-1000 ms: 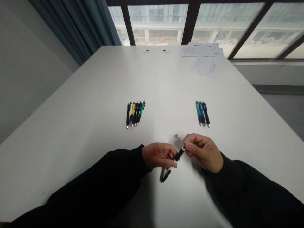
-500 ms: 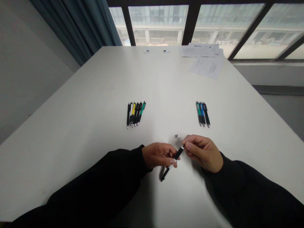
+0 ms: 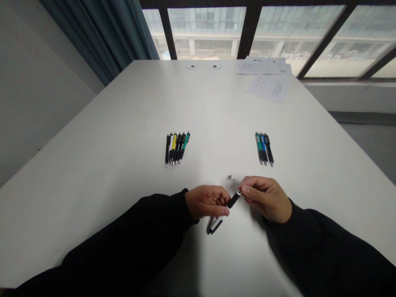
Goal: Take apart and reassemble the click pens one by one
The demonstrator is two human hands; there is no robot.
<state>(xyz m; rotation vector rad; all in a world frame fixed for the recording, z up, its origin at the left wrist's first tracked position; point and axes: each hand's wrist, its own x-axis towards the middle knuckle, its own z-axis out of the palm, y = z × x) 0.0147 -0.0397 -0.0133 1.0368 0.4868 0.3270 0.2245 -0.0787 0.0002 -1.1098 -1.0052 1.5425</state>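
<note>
A white pen (image 3: 216,224) with a black grip and black clip slants between my hands. My left hand (image 3: 209,202) is closed around its middle, thumb on top. The clip end points down toward me. At the grip's far end, the thumb and fingertips of my right hand (image 3: 265,197) pinch the pen's tip; what exactly they hold there is hidden. Just beyond my hands, small metallic pen parts (image 3: 229,177) lie on the table, too small to tell apart.
On the white table (image 3: 123,136), a row of several pens (image 3: 177,148) lies left of centre. Three pens (image 3: 264,148) lie together at the right. Printed papers (image 3: 267,84) are at the far right, near the window. Two small eye-like marks sit at the far edge.
The pen has turned about its length in my left hand, so its clip faces another side and more white shows. My right hand has barely shifted. The other pens have not moved.
</note>
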